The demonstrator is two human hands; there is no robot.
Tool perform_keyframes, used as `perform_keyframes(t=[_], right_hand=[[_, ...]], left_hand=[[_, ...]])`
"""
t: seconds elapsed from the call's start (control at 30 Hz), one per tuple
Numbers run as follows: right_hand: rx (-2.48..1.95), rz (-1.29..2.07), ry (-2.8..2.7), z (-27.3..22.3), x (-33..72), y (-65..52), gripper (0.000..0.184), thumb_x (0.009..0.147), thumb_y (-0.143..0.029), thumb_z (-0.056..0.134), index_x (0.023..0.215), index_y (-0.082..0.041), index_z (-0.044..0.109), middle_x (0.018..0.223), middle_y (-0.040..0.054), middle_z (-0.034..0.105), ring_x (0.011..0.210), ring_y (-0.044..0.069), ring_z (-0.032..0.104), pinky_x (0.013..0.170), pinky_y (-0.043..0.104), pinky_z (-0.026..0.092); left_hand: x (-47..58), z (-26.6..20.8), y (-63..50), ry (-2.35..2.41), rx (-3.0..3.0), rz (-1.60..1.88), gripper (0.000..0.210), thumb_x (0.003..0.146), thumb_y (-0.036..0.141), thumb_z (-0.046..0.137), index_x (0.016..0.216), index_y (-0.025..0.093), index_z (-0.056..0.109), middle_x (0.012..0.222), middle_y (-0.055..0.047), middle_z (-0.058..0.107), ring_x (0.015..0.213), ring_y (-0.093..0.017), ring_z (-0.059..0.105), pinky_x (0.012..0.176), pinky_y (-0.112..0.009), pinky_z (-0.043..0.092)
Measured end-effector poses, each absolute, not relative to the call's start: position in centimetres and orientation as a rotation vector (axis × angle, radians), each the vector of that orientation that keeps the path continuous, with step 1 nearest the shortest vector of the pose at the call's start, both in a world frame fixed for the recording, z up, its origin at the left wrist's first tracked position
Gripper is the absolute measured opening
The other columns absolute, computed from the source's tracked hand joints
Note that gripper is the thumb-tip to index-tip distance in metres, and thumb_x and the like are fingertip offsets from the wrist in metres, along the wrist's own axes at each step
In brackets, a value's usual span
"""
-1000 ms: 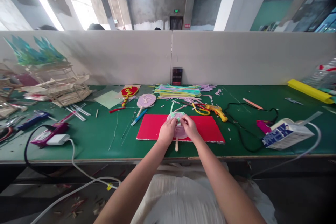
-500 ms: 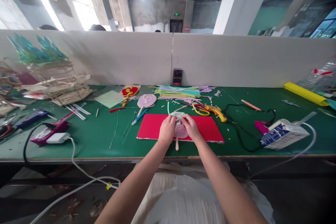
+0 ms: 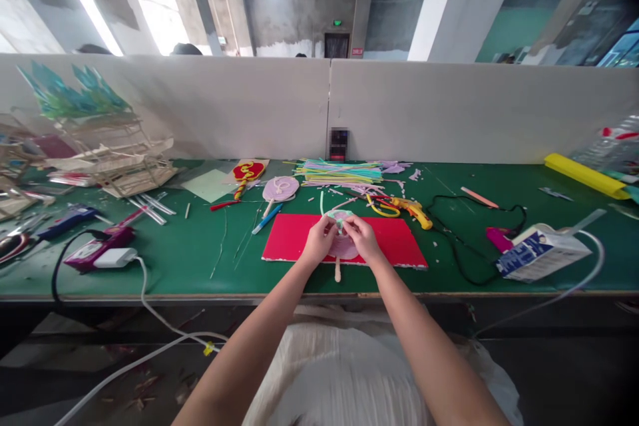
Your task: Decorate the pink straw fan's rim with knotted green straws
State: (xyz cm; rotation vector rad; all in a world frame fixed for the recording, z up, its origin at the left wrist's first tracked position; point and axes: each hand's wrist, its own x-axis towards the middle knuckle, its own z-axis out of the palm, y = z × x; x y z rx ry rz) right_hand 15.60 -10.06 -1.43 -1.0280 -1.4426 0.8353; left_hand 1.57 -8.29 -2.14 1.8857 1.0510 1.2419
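A lilac fan-shaped craft piece (image 3: pixel 343 250) with a pale stick handle (image 3: pixel 338 271) lies on a red board (image 3: pixel 289 239) at the table's near side. My left hand (image 3: pixel 320 238) rests on the left of the fan, fingers pinched on a mint-green strip (image 3: pixel 322 202) whose loose end sticks up behind the fingers. From the right, my right hand (image 3: pixel 362 238) pinches the same green material near the fan's upper part. The fingers partly cover the green shape and the fan's middle.
Behind the board are a finished lilac fan (image 3: pixel 280 189), a red-and-yellow fan (image 3: pixel 248 172), a blue pen (image 3: pixel 267 218) and a pile of coloured strips (image 3: pixel 339 173). A yellow glue gun (image 3: pixel 412 211), scissors (image 3: pixel 383 207) and a carton (image 3: pixel 542 254) stand right. A purple power strip (image 3: pixel 100 249) lies left.
My fingertips have shifted slightly on the green strip, and my left hand's fingers have bent more. The whole view has moved a little; the board and the fan stay in place.
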Motion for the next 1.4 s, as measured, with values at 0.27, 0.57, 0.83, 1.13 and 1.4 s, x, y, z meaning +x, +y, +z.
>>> perform_keyframes(t=[0.27,0.57,0.83,1.13,1.4], right_hand=[[-1.031,0.887,-1.421,-1.58,15.71,-10.01,0.022,0.081,-0.039,0.053,0.068,-0.021,0.053,0.060,-0.0013,0.050,0.051,0.013,0.044,0.049,0.026,0.035],[-1.009,0.878,-1.477,-1.77,15.51,-9.92,0.025,0.083,-0.043,0.051,0.069,-0.022,0.052,0.061,-0.0015,0.049,0.056,0.014,0.046,0.053,0.027,0.037],[-1.013,0.812,-1.508,-2.11,15.47,-9.80,0.027,0.084,-0.045,0.049,0.070,-0.023,0.050,0.062,-0.0014,0.047,0.057,0.015,0.045,0.056,0.028,0.038],[-1.012,0.776,-1.520,-2.05,15.47,-9.86,0.025,0.085,-0.043,0.048,0.071,-0.022,0.050,0.064,-0.0017,0.046,0.058,0.014,0.045,0.056,0.028,0.038],[-1.011,0.789,-1.507,-2.12,15.51,-9.82,0.027,0.084,-0.046,0.050,0.071,-0.022,0.052,0.063,-0.0013,0.048,0.057,0.015,0.046,0.055,0.028,0.039]], left_hand=[[1.67,-1.70,-8.29,0.903,1.734,1.211,0.019,0.085,0.034,0.046,0.078,0.017,0.052,0.071,-0.001,0.060,0.068,-0.014,0.057,0.066,-0.025,0.046],[1.64,-1.57,-8.61,0.907,1.726,1.182,0.019,0.084,0.034,0.048,0.078,0.016,0.052,0.069,0.000,0.056,0.066,-0.013,0.054,0.065,-0.025,0.044],[1.77,-1.94,-8.22,0.907,1.714,1.168,0.019,0.085,0.033,0.047,0.079,0.016,0.051,0.069,0.000,0.056,0.065,-0.013,0.054,0.066,-0.026,0.046],[1.52,-1.79,-8.23,0.879,1.746,1.157,0.017,0.085,0.031,0.045,0.078,0.016,0.050,0.070,0.000,0.056,0.068,-0.014,0.055,0.067,-0.027,0.047],[1.70,-1.83,-8.35,0.959,1.881,1.153,0.014,0.088,0.024,0.040,0.080,0.017,0.049,0.072,0.000,0.057,0.069,-0.013,0.056,0.066,-0.024,0.048]])
